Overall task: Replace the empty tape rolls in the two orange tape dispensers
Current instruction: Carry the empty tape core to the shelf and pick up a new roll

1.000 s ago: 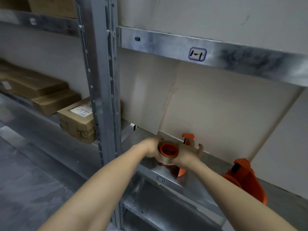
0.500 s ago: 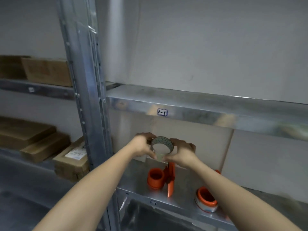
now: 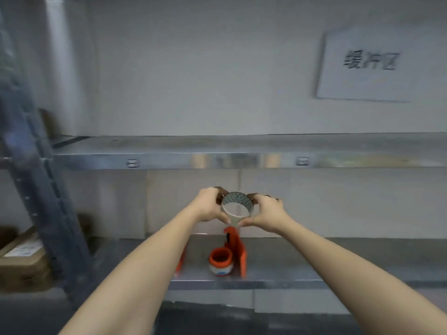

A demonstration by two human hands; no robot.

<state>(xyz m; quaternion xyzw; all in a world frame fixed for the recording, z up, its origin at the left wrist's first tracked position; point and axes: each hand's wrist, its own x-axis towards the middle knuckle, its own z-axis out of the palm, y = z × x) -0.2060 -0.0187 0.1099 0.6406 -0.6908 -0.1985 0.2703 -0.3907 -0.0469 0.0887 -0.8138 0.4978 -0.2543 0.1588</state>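
Observation:
I hold an empty tape roll point(image 3: 235, 217), a thin cardboard ring with a patterned inside, up between both hands above the lower shelf. My left hand point(image 3: 210, 207) grips its left side and my right hand point(image 3: 265, 214) its right side. Below them an orange tape dispenser point(image 3: 238, 250) stands upright on the lower shelf point(image 3: 314, 262), with an orange hub carrying a white-edged roll point(image 3: 220, 261) on its left. A second orange piece point(image 3: 180, 259) shows just behind my left forearm, mostly hidden.
A steel upright post point(image 3: 36, 189) stands at the left. The upper shelf point(image 3: 242, 151) runs across the middle. Cardboard boxes point(image 3: 21, 259) lie on the neighbouring rack at left. A white sign point(image 3: 367, 66) hangs on the wall at upper right.
The empty roll came off the orange hub and rose in both hands. The camera tilted upward and shifted right, bringing the upper shelf and the wall sign into view.

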